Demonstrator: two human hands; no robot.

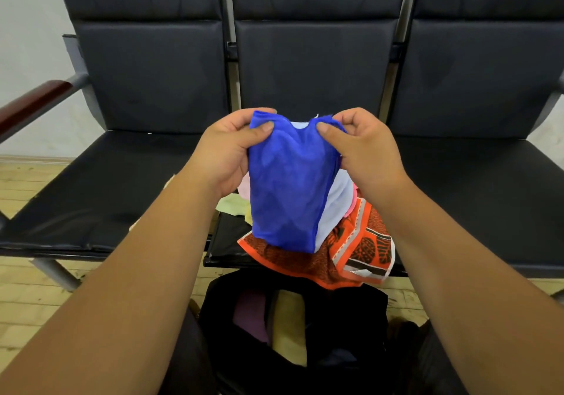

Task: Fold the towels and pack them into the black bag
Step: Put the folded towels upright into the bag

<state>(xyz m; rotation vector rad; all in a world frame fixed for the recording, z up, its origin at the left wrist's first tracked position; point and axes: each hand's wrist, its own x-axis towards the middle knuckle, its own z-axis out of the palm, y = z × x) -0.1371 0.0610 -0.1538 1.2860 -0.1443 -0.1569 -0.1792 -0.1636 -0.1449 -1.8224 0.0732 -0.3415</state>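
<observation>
Here, left hand point(229, 153) and right hand point(364, 150) each pinch a top corner, likely the best hold on the limp, light-looking blue towel point(287, 190), black bag point(345, 312) at six o'clock.

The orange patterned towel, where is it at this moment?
Head view, centre: the orange patterned towel drapes over the front edge of the middle seat, under the blue towel and above the black bag.

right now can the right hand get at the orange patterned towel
Probably not yet: the right hand pinches the blue towel. Once freed, the orange patterned towel lies partly uncovered below it.
</observation>
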